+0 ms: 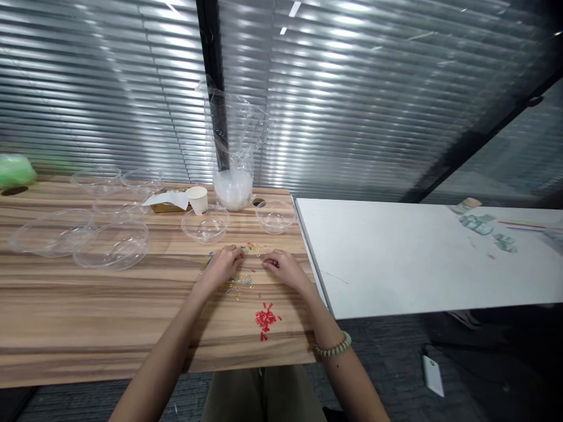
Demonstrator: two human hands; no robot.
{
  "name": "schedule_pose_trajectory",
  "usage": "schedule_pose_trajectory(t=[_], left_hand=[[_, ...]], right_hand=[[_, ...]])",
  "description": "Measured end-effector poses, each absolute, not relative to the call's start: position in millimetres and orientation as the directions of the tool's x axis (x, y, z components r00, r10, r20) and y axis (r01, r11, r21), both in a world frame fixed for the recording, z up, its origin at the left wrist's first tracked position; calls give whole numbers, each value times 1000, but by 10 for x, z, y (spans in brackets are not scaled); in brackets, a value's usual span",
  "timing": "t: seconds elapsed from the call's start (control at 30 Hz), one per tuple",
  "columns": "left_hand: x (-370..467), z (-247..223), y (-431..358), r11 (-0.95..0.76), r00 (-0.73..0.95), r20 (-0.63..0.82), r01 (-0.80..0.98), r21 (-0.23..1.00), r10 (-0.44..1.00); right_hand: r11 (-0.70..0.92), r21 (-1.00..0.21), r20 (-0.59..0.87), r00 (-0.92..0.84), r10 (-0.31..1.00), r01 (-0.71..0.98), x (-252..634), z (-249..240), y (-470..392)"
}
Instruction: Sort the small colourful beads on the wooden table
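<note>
Both hands rest on the wooden bench, close together over a scatter of small coloured pieces in yellow, blue, green and red. The left hand lies palm down on the left part of the scatter, its fingers curled loosely; whether its grip pinches a piece cannot be told. The right hand lies just to the right of it, fingers drawn in, with something small and dark red at the fingertips, though the grip is too small and blurred to read. A bead bracelet circles the right wrist.

Nearer the person, apart from the mixed scatter, lies a small heap of red pieces.

Behind the hands stand two clear plastic bowls and. Further back a clear bag stands upright with a stack of white things inside. Left of it are a white paper cup and a yellowish box with a white sheet over it; no writing on either can be read. More clear bowls and lids sit at the left.

A white table adjoins on the right, carrying small greenish things at its far end.
</note>
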State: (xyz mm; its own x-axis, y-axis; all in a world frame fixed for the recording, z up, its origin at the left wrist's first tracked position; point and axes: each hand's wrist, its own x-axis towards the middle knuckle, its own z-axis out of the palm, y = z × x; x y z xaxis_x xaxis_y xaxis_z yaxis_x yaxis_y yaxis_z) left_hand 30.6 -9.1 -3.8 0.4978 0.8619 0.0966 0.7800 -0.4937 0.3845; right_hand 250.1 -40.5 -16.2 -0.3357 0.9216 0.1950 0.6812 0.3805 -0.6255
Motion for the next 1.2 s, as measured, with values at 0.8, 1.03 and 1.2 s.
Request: schedule_pose_trajectory(t=[0.8, 1.03, 1.2], left_hand=[[349, 20, -129, -472, 483, 75, 794, 383, 873], [350, 9, -129, -477, 483, 81, 799, 368, 872], [349, -7, -116, -489, 496, 67, 810, 324, 866]], right_hand=[[385, -613, 189, -344, 920, 690, 2514, -183, -388], [383, -620, 186, -346, 920, 685, 2511, -180, -388], [390, -625, 204, -341, 918, 676, 2513, -185, -392]])
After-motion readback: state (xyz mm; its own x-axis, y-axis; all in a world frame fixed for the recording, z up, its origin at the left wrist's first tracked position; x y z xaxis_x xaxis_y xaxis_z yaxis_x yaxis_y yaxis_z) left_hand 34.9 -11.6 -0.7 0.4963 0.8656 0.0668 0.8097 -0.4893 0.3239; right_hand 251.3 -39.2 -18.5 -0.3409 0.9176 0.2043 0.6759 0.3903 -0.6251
